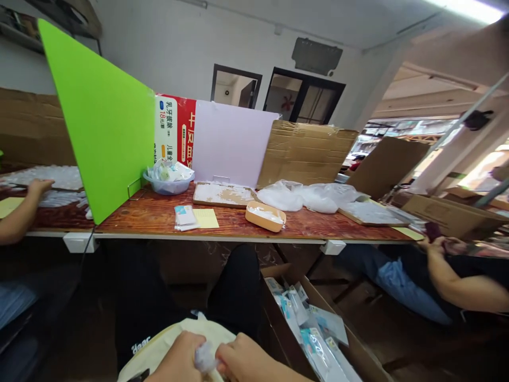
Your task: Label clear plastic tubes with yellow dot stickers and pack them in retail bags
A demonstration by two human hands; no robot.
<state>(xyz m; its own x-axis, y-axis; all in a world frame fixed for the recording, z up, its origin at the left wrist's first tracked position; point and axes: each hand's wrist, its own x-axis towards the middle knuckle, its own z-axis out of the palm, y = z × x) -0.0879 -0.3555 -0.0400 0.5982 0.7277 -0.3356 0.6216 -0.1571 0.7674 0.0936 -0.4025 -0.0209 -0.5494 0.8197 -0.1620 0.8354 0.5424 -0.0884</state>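
Low in the head view, over my lap, my left hand is closed around a small translucent whitish plastic piece. It is blurred, so its exact kind cannot be made out. From the other side my right hand closes with thumb and fingers at the edge of the same piece. Beneath both hands lies a pale yellow, rounded thing, perhaps cloth, spread on my lap. Small flat packets and a yellow paper sheet lie on the table ahead, out of reach of the hands' present position.
On the wooden table stand a blue basket of packets, a tray of white pieces, an orange box and plastic bags. A carton of packets sits at my right. Co-workers' arms show at both sides.
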